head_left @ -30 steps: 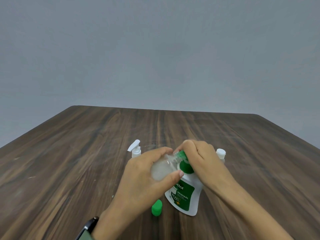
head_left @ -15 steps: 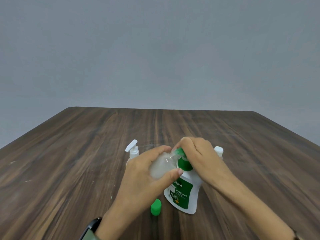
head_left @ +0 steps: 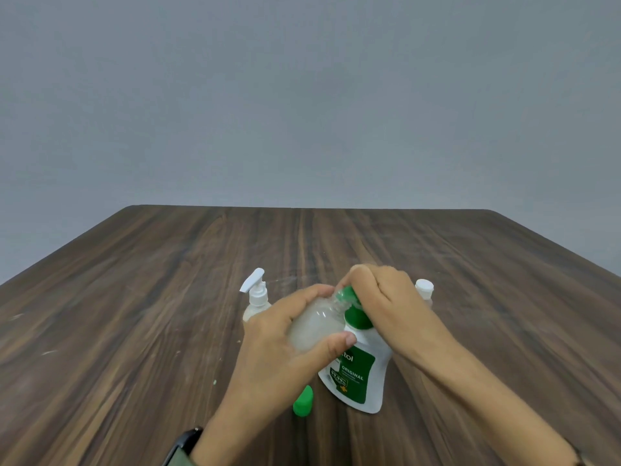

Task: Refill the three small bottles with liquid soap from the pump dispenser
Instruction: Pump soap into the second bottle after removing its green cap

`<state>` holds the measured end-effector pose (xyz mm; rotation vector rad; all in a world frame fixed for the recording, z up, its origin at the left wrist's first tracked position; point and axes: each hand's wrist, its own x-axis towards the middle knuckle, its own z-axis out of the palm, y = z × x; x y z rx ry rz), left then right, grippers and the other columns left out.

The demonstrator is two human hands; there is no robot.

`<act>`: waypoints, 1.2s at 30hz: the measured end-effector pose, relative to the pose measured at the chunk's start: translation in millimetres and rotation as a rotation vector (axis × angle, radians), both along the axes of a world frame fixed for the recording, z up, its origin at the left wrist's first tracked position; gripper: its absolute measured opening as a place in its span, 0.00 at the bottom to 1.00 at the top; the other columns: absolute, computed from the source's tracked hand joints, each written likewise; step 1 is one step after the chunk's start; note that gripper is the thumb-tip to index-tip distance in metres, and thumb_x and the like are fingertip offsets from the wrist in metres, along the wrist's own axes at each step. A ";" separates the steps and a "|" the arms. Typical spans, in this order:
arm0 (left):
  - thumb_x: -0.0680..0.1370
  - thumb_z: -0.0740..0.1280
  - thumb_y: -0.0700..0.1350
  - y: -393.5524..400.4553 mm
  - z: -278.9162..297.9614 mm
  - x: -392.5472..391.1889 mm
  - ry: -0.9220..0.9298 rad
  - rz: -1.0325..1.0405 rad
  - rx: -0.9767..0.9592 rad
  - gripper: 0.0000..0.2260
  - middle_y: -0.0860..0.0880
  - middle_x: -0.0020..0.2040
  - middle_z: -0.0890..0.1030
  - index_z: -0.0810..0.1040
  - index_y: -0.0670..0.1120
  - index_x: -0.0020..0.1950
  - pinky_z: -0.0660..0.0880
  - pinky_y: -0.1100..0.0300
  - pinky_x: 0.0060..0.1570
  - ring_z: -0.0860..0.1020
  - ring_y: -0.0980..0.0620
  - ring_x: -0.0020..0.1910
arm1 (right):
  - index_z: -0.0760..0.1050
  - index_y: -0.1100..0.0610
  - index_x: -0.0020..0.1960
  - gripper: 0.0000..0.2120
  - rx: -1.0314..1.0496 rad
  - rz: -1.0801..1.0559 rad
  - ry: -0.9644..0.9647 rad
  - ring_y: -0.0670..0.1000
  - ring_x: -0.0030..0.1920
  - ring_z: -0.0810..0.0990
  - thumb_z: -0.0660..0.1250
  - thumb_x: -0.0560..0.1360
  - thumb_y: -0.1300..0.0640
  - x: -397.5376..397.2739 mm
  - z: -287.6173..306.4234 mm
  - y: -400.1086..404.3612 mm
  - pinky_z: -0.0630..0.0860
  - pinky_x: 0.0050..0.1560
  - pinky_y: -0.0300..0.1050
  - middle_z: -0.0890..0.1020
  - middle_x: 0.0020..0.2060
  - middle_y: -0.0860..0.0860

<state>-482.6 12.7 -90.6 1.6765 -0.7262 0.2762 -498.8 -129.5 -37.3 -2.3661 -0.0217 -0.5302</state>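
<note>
Left hand (head_left: 289,358): fingers over the top and thumb underneath, wrapped round a small clear bottle (head_left: 316,326). Bottle held tipped on its side, off the table, neck pointing toward the right hand and meeting the green spout of the pump dispenser (head_left: 358,371). Cloudy, pale content inside; level hard to read.

Right hand (head_left: 386,304): fingers curled down over the dispenser's green pump head (head_left: 356,314), knuckles up. How far the head is pushed down cannot be told. Fingertips hidden behind the pump.

Pump dispenser: white body, green label reading "ORIGINAL", stands on the table (head_left: 134,314) directly under the right hand and just right of the left hand's thumb. Leans slightly.

Green cap (head_left: 303,405): lies loose on the table below the left hand, near its wrist, just left of the dispenser's base. Not touching either hand.

Small bottle with white pump top (head_left: 256,299): upright on the table beyond the left hand's knuckles, partly hidden by them. Nozzle points up and left.

Small bottle with white cap (head_left: 424,288): upright beyond the right hand, mostly hidden behind it; only the cap and a bit of shoulder show.

Dark watch (head_left: 183,443) on the left wrist, above a green sleeve edge.

Grey wall (head_left: 309,95) behind the far table edge.
</note>
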 end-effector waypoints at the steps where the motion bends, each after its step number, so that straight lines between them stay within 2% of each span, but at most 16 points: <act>1: 0.61 0.73 0.59 -0.2 -0.3 -0.6 0.000 -0.002 -0.002 0.19 0.66 0.48 0.81 0.76 0.67 0.51 0.74 0.75 0.40 0.80 0.65 0.44 | 0.76 0.67 0.40 0.23 -0.001 0.011 0.005 0.61 0.38 0.76 0.49 0.71 0.51 -0.3 -0.2 0.3 0.74 0.40 0.58 0.80 0.36 0.64; 3: 0.61 0.73 0.58 -0.1 -1.3 -0.3 0.011 -0.009 -0.032 0.19 0.66 0.47 0.82 0.77 0.66 0.51 0.74 0.75 0.39 0.81 0.65 0.43 | 0.77 0.67 0.40 0.22 0.004 0.019 0.004 0.62 0.39 0.77 0.51 0.74 0.53 1.8 1.6 -0.8 0.74 0.40 0.56 0.80 0.37 0.64; 8: 0.62 0.73 0.57 0.1 -0.4 -0.3 -0.013 -0.024 -0.033 0.18 0.66 0.47 0.82 0.77 0.66 0.51 0.74 0.75 0.40 0.80 0.66 0.45 | 0.76 0.67 0.39 0.23 -0.010 0.024 0.008 0.60 0.37 0.76 0.49 0.71 0.51 0.2 0.3 -1.0 0.74 0.41 0.58 0.80 0.35 0.62; 10: 0.63 0.73 0.56 -1.6 -1.2 -0.7 -0.008 -0.024 -0.052 0.17 0.67 0.46 0.82 0.77 0.66 0.50 0.74 0.76 0.40 0.80 0.67 0.43 | 0.76 0.66 0.39 0.21 -0.005 0.016 0.012 0.61 0.38 0.76 0.51 0.75 0.53 1.0 3.3 -2.5 0.74 0.41 0.57 0.80 0.35 0.62; 16: 0.63 0.73 0.56 -3.2 -3.8 0.7 -0.020 -0.019 -0.072 0.17 0.66 0.48 0.82 0.78 0.64 0.51 0.74 0.75 0.42 0.80 0.65 0.46 | 0.75 0.68 0.39 0.17 0.026 0.019 0.027 0.62 0.36 0.75 0.53 0.77 0.59 -1.6 1.4 -2.1 0.72 0.37 0.55 0.78 0.35 0.64; 19: 0.63 0.73 0.56 -3.2 -3.2 2.0 -0.022 -0.012 -0.086 0.17 0.65 0.48 0.82 0.78 0.64 0.51 0.74 0.75 0.42 0.80 0.65 0.46 | 0.75 0.66 0.38 0.18 -0.017 0.015 0.019 0.59 0.35 0.75 0.53 0.77 0.58 -0.3 2.3 -2.7 0.71 0.37 0.54 0.79 0.34 0.62; 23: 0.62 0.73 0.57 -2.8 -2.8 2.1 -0.027 0.005 -0.063 0.18 0.67 0.48 0.81 0.77 0.66 0.51 0.74 0.75 0.42 0.80 0.65 0.46 | 0.75 0.66 0.38 0.21 -0.037 0.033 0.025 0.61 0.37 0.75 0.51 0.75 0.53 -0.1 3.4 -3.0 0.72 0.37 0.55 0.79 0.35 0.63; 28: 0.61 0.73 0.59 -2.3 -0.9 6.2 -0.059 0.035 -0.033 0.18 0.67 0.50 0.81 0.78 0.66 0.50 0.73 0.75 0.44 0.80 0.66 0.48 | 0.72 0.67 0.37 0.17 -0.025 0.024 0.033 0.61 0.35 0.73 0.54 0.77 0.59 0.7 5.0 -3.9 0.71 0.38 0.56 0.77 0.34 0.64; 32: 0.62 0.72 0.59 -2.3 1.1 6.2 -0.068 0.045 -0.011 0.17 0.66 0.49 0.81 0.78 0.65 0.49 0.75 0.72 0.45 0.80 0.65 0.47 | 0.74 0.64 0.37 0.17 -0.048 0.011 0.033 0.59 0.36 0.75 0.53 0.77 0.57 0.5 5.1 -4.2 0.72 0.40 0.57 0.79 0.33 0.59; 36: 0.61 0.71 0.61 -0.2 3.7 5.7 -0.055 0.057 0.007 0.18 0.68 0.50 0.80 0.78 0.64 0.50 0.75 0.74 0.43 0.80 0.65 0.47 | 0.70 0.62 0.32 0.17 -0.073 0.033 0.046 0.58 0.33 0.71 0.53 0.77 0.57 1.0 7.8 -2.9 0.71 0.38 0.56 0.74 0.29 0.57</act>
